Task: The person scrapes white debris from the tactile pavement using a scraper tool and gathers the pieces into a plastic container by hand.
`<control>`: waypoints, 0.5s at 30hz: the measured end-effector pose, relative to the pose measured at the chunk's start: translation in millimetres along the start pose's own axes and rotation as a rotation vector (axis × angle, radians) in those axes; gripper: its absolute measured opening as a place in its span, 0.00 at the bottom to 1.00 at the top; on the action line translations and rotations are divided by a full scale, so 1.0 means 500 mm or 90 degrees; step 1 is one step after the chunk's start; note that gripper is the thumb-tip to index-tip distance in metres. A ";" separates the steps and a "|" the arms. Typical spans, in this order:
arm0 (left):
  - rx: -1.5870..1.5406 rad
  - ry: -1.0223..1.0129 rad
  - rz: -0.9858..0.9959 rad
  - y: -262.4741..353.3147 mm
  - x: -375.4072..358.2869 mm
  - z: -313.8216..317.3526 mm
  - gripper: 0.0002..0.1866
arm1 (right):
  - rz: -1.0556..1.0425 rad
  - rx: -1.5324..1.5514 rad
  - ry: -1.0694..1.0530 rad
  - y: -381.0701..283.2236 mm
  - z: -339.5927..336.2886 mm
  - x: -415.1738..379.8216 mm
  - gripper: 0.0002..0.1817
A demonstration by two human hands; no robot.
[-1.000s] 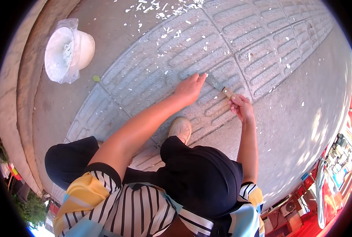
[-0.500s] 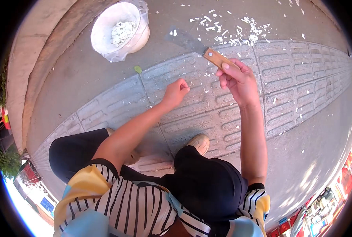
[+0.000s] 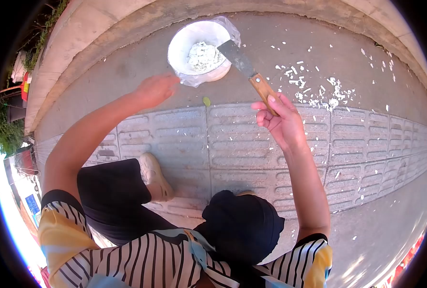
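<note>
My right hand (image 3: 283, 117) grips a scraper (image 3: 262, 91) by its wooden handle. Its flat metal blade points up and left, and the tip overlaps the right rim of a white bucket (image 3: 175, 53). A clear plastic bag (image 3: 194, 80) lines the bucket and hangs over its edge. Inside lies a heap of white flakes (image 3: 204, 56). My left hand (image 3: 157, 90) reaches towards the bucket's lower left side, slightly blurred, fingers stretched forward and fingertips right by the bag's edge.
White chips (image 3: 335, 93) lie scattered on the pavement to the right. Ribbed paving tiles (image 3: 251, 129) run across in front of my shoes (image 3: 153, 177). A small green leaf (image 3: 206, 101) lies below the bucket. A stone kerb (image 3: 122, 33) curves behind it.
My left hand has moved left and forward from over the tiles to beside the bucket, its fingers straightening. The scraper's blade now overlaps the bucket rim. The view has shifted.
</note>
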State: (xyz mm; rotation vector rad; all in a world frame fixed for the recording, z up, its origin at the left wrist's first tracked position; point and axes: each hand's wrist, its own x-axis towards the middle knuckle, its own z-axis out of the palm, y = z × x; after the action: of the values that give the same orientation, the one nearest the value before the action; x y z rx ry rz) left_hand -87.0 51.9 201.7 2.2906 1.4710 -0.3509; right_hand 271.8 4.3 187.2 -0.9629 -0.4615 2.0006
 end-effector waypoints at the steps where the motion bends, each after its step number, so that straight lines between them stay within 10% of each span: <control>1: 0.050 0.019 0.006 -0.015 -0.008 -0.033 0.18 | 0.023 0.014 0.000 0.009 -0.018 -0.015 0.12; 7: 0.357 -0.007 0.085 0.044 0.022 -0.186 0.13 | 0.004 -0.195 0.177 0.048 -0.193 -0.053 0.10; 15: 0.430 -0.004 0.556 0.183 0.169 -0.108 0.18 | -0.105 -0.727 0.218 -0.056 -0.277 -0.078 0.11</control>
State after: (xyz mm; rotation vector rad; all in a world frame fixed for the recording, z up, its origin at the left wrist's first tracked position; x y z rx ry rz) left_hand 31.2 111.0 232.4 3.1536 0.2166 -0.6320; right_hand 407.1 -15.7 134.6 -1.8093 -1.4915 1.2763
